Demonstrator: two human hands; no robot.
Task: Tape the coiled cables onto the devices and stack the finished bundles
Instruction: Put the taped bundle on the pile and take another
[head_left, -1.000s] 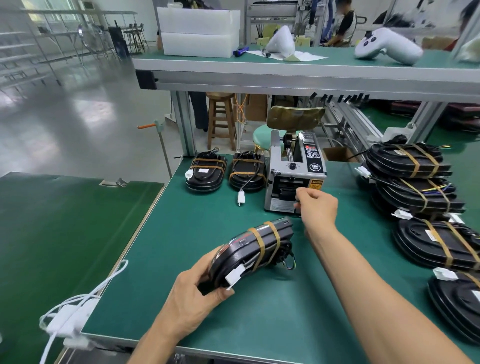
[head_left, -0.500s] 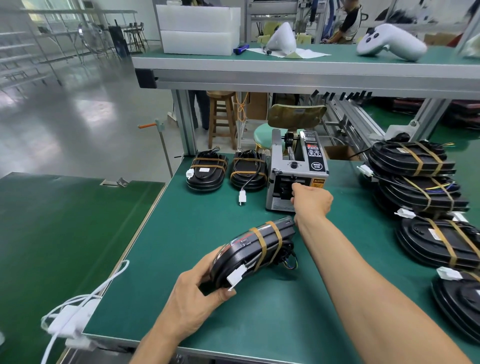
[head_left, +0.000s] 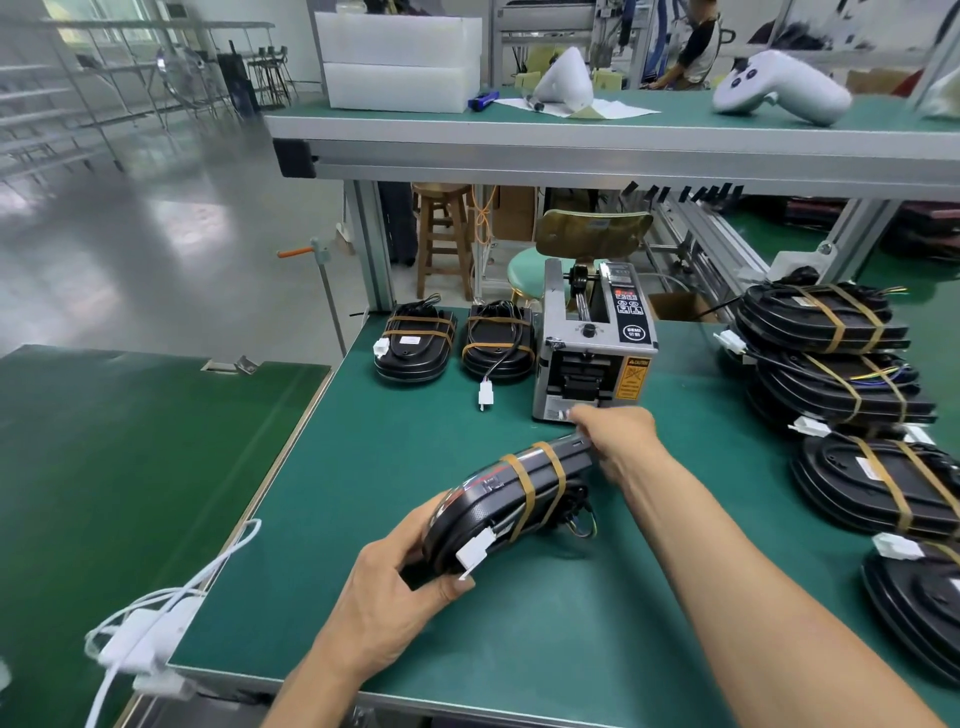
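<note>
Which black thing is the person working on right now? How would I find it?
Start at the grey tape machine in the middle of the green table. Just in front of it is a black device tilted up between the left hand and right hand. It alone is lifted; the others lie flat or stacked.

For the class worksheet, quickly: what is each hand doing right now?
Left hand: grips the near end of the taped device.
Right hand: at the device's far end, fingers curled; whether it holds tape cannot be told.
</note>
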